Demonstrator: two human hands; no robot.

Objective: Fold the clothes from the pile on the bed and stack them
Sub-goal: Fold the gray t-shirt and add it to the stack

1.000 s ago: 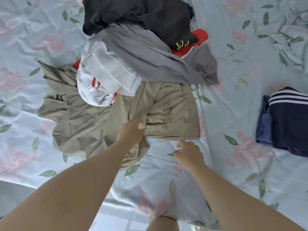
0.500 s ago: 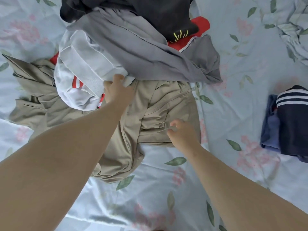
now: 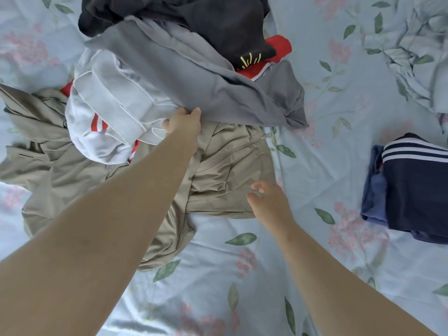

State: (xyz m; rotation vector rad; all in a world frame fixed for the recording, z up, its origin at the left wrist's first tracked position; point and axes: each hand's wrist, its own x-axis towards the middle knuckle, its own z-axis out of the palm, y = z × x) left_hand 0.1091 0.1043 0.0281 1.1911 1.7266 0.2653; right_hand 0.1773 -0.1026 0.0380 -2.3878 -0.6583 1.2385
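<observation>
A pile of clothes lies at the top centre of the bed. It holds a black garment [image 3: 218, 23], a grey garment [image 3: 194, 78], a white garment with red marks [image 3: 109, 122] and a red piece [image 3: 278, 47]. Under the pile spreads a khaki garment [image 3: 230, 170]. My left hand [image 3: 184, 122] reaches to the lower edge of the grey garment, its fingertips tucked under the cloth and gripping it. My right hand [image 3: 266, 202] hovers over the khaki garment's near right corner with loosely curled fingers that hold nothing.
A folded stack, a navy striped garment [image 3: 417, 190] on a blue one [image 3: 374, 197], sits at the right. The floral light-blue sheet [image 3: 242, 275] covers the bed. Crumpled bedding of the same print [image 3: 412, 57] lies at the top right.
My left hand has moved up from the khaki garment past the white one to the grey garment's edge. My right hand has come forward onto the khaki garment's corner.
</observation>
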